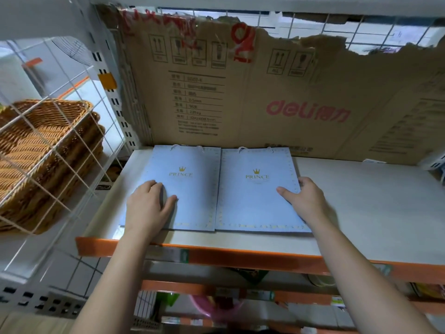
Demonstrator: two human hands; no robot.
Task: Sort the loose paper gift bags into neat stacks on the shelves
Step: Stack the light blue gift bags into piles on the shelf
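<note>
Two gift bags lie side by side on a shelf (361,201). The left hand (148,206) rests loose-fingered on the left bag (192,189). The right hand (305,201) rests likewise at the outer edge of the right bag (255,201).

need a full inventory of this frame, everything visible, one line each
shelf: 1, pale board with orange front edge, centre.
gift bags: 2 showing, light blue with gold crown print, flat side by side on the shelf: left gift bag, right gift bag. Cannot tell if more lie beneath.
cardboard sheet: 1, brown with red logo, torn top, upright at the back of the shelf.
wire grid: 1 panel, white, left of the shelf.
wicker baskets: stacked, count unclear, brown, behind the wire grid.
lower shelves: orange edges, below; goods too blurred to name.
left hand: rests on the left gift bag.
right hand: thumb on the right gift bag, fingers bent at its right edge; grip unclear.
</note>
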